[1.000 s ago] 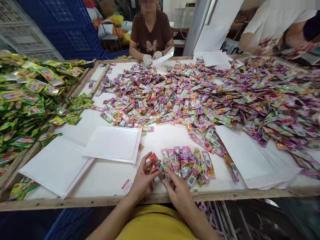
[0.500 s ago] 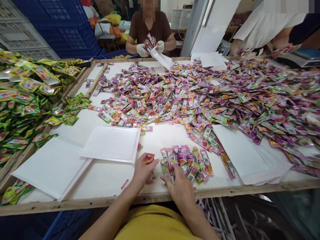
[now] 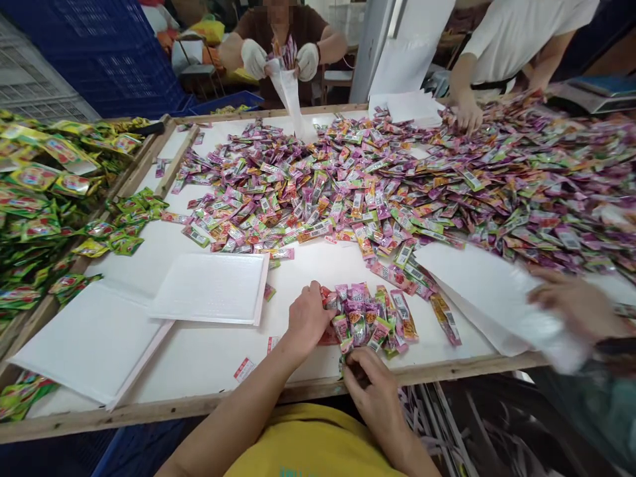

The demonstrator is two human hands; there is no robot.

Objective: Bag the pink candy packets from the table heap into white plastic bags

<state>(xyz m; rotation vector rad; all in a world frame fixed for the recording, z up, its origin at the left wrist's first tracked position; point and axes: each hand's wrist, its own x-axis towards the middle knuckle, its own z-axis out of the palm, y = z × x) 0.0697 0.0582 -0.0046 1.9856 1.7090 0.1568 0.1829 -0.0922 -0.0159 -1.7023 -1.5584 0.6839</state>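
A small pile of stick-shaped snack packets (image 3: 365, 318), pink, purple and green, lies near the table's front edge between my hands. My left hand (image 3: 309, 317) is closed against the pile's left side, its fingers curled over red packets there. At the front of the pile, my right hand (image 3: 370, 379) has its fingers curled in, with a green packet at the fingertips; part of its grip is hidden. Left of my left hand lie two white padded envelopes, one (image 3: 211, 288) overlapping the other (image 3: 94, 338).
A large heap of similar packets (image 3: 318, 192) spreads behind. Green and yellow packets (image 3: 44, 199) fill the left side beyond a wooden divider (image 3: 149, 159). Another person's hand (image 3: 571, 298) holds white envelopes at right. A gloved person opposite holds a filled envelope (image 3: 288, 93).
My left hand has moved right, against the pile; my right hand has drawn back to its front. A co-worker's hand has come in from the right and lifted white envelopes.
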